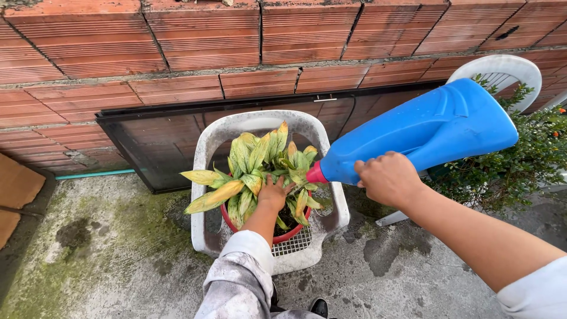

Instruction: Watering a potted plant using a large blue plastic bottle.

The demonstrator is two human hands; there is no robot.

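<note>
Against the brick wall (177,53), a white plastic chair (208,171) stands on stained concrete ground (106,254), and on its seat sits a red pot (289,235) holding a plant with yellow-green leaves (251,159). Behind the chair a dark framed glass panel (153,147) leans on the wall.

The left hand (274,194) reaches down among the leaves, its fingers spread apart and pressed into the foliage near the middle of the pot; it grips nothing that can be made out. Its sleeve is pale and smudged.

The right hand (387,177) is clamped around the lower neck of a big blue plastic jug (431,133), fingers wrapped over its underside. This jug is held in the air to the right of the plant and tilted down to the left, so that its pink-red spout (315,173) touches the leaves on the right side of the pot.

Further right, 1 more white chair (508,68) shows behind the jug, with a small-leaved green bush (520,159) beside it. A brown board (15,189) lies at the far left edge.
</note>
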